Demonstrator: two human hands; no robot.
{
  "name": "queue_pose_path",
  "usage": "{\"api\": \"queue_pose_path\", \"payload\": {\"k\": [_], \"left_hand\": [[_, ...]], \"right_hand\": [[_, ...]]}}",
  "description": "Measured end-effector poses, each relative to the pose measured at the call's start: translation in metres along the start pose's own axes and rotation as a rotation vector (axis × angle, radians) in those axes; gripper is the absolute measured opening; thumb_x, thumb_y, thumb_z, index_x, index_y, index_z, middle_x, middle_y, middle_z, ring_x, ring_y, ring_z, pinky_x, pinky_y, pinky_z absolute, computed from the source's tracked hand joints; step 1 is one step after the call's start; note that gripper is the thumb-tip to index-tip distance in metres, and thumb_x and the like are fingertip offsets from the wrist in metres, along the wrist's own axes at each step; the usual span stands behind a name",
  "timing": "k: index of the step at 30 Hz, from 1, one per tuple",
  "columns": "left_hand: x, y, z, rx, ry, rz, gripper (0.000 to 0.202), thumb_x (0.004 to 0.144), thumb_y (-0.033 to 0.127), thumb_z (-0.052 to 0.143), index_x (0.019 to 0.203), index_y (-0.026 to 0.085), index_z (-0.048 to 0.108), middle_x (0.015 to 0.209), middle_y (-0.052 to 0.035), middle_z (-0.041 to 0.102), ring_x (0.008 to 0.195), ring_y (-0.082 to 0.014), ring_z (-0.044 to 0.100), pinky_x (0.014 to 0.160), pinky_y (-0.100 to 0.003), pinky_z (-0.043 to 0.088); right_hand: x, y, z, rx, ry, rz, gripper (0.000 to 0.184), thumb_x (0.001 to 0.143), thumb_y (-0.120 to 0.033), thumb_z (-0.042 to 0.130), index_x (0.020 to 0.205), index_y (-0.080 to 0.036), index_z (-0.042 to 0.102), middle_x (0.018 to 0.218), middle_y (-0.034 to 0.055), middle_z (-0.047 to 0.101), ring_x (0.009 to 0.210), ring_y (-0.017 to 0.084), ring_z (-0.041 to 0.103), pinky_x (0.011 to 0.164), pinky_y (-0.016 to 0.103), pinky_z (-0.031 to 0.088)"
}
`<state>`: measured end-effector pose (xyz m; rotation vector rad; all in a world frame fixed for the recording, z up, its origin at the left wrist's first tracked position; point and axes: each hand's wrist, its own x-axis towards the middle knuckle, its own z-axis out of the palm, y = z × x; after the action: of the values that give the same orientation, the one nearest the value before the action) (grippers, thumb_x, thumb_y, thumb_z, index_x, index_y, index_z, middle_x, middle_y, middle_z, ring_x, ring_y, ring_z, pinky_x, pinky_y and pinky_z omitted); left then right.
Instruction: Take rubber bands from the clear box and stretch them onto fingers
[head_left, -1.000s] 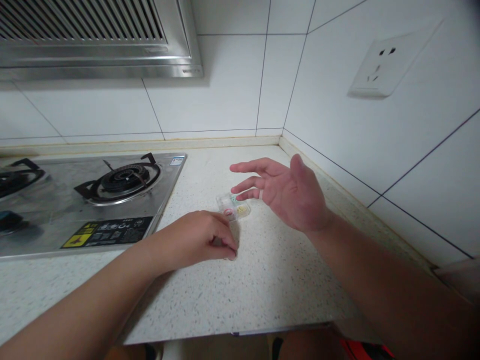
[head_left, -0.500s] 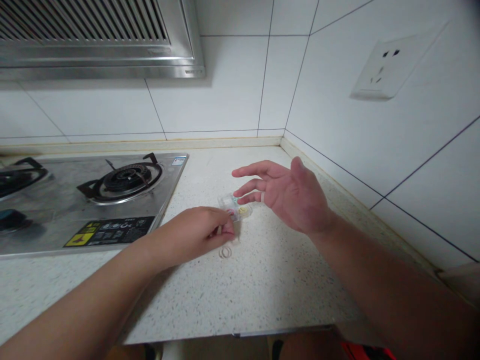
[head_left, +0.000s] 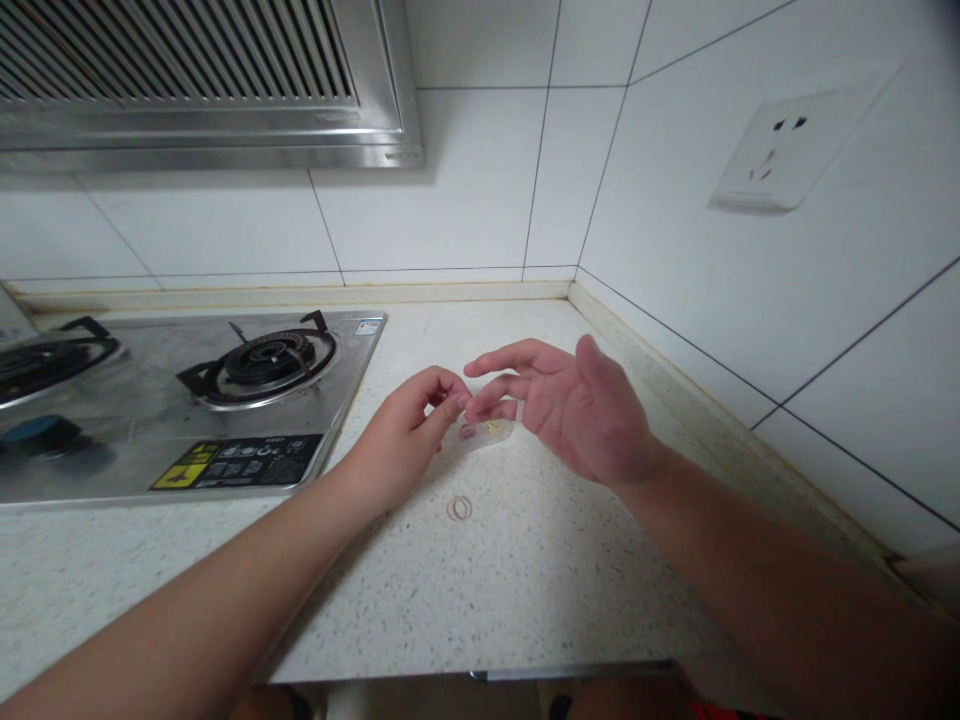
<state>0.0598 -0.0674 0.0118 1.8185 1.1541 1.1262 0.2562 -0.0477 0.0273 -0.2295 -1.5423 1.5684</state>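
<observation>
My left hand point(head_left: 420, 420) is pinched at the fingertips, which meet or nearly meet the fingertips of my right hand point(head_left: 574, 405). Whatever the pinch holds, if anything, is too small to make out. Palm up, my right hand has its fingers apart, and a pale band circles one of them. Behind and below the fingers lies a small clear compartment box point(head_left: 484, 440), partly covered, with yellow and reddish bits inside. Nearer to me on the counter rest thin brownish-pink rings point(head_left: 459, 508), overlapping each other.
A gas stove point(head_left: 255, 400) with black burner grates is set into the speckled counter point(head_left: 525, 600) on the left. Above it hangs a steel range hood point(head_left: 300, 150). On the tiled right wall is a white socket point(head_left: 772, 150).
My left hand has risen from beside the box to the fingertips of my right hand, still pinched. My right hand keeps about the same pose. The view has shifted slightly.
</observation>
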Motion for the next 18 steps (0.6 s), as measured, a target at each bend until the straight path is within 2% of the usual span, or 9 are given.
{"api": "queue_pose_path", "payload": {"k": [5, 9, 13, 18], "left_hand": [[0.0012, -0.003, 0.0054, -0.111, -0.015, -0.042, 0.018, 0.1, 0.034, 0.055, 0.091, 0.019, 0.058, 0.074, 0.0033, 0.053, 0.058, -0.0108, 0.045, 0.053, -0.023, 0.037], [0.0014, -0.0039, 0.007, -0.182, 0.003, -0.042, 0.016, 0.098, 0.034, 0.057, 0.091, 0.019, 0.06, 0.073, 0.0035, 0.054, 0.056, -0.0101, 0.045, 0.049, -0.021, 0.037], [0.001, -0.003, 0.0063, -0.225, 0.017, -0.061, 0.014, 0.097, 0.033, 0.06, 0.097, 0.02, 0.065, 0.074, 0.0017, 0.058, 0.06, -0.0114, 0.05, 0.046, -0.019, 0.039], [-0.0008, -0.0027, 0.0035, -0.233, -0.009, -0.03, 0.018, 0.095, 0.036, 0.065, 0.101, 0.02, 0.069, 0.079, -0.0002, 0.064, 0.067, -0.0126, 0.056, 0.049, -0.019, 0.042]], "right_hand": [[0.0005, 0.0021, -0.0027, 0.032, -0.015, -0.025, 0.073, 0.099, -0.072, 0.023, 0.111, -0.017, 0.068, 0.104, 0.0119, 0.069, 0.097, 0.025, 0.067, 0.093, 0.048, 0.05], [0.0009, 0.0014, -0.0019, 0.033, -0.005, -0.026, 0.071, 0.098, -0.074, 0.026, 0.11, -0.017, 0.068, 0.097, 0.0107, 0.069, 0.094, 0.025, 0.066, 0.091, 0.048, 0.051], [0.0003, 0.0006, -0.0019, 0.032, 0.006, -0.034, 0.069, 0.098, -0.072, 0.028, 0.11, -0.017, 0.068, 0.101, 0.0112, 0.068, 0.094, 0.025, 0.066, 0.091, 0.047, 0.051], [0.0001, -0.0013, -0.0024, 0.023, 0.027, -0.033, 0.07, 0.096, -0.075, 0.028, 0.11, -0.019, 0.068, 0.107, 0.0117, 0.068, 0.096, 0.026, 0.066, 0.091, 0.049, 0.051]]}}
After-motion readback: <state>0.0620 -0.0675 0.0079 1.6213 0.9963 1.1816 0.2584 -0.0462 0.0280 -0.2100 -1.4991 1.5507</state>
